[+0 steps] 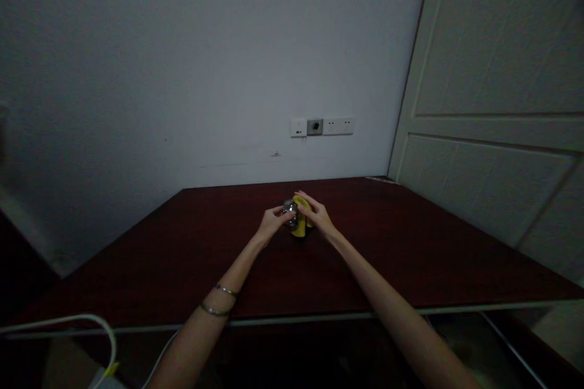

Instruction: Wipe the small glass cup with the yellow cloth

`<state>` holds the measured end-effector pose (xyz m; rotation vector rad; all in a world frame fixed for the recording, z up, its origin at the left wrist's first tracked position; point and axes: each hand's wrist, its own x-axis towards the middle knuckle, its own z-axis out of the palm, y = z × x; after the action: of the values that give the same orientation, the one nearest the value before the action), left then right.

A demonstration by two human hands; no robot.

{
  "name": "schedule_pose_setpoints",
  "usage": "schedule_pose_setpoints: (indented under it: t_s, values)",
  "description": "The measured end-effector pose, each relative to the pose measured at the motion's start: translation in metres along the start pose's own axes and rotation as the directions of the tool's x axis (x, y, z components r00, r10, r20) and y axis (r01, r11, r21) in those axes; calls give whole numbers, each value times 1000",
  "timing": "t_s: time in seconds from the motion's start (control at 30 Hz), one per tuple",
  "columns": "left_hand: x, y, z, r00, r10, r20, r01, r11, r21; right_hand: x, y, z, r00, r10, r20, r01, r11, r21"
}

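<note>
Both my arms reach out over a dark red table [182, 255] toward its middle. My left hand [272, 222] pinches a small shiny metal object [290, 213] with closed fingers. My right hand [318, 214] curls around a yellow cloth [301, 225] pressed against that metal object. The two hands meet just above the tabletop. What the metal object is stays too small to tell. Two thin bracelets circle my left forearm [221, 299].
A pale wall rises behind the table with a strip of sockets and a switch [322, 127]. A white panelled door [493, 103] stands at the right. A white cable [91, 322] loops at the lower left below the table's near edge.
</note>
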<state>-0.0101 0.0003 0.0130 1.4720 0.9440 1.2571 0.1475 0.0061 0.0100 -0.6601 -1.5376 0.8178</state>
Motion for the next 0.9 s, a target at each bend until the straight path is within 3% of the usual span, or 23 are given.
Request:
schedule_pose_setpoints:
  t_s: [0.23,0.43,0.53,0.7,0.9]
  values:
    - [2,-6,-3,998,-58,23,58,998,-15,-11,4,3,976,-194,102,213,946,-245]
    - [1,-4,-4,996,-36,82,34,999,20,-14,5,3,970,-220,107,242,926,-288]
    - [3,-4,-9,986,-32,162,22,998,64,-13,7,3,979,-193,65,203,953,-225]
    - [7,-11,-15,945,1,327,-20,998,54,-9,13,2,999,-47,-3,47,996,-81]
    - [6,-17,-11,953,121,276,-163,978,132,-8,8,7,998,66,-5,-66,998,-22]
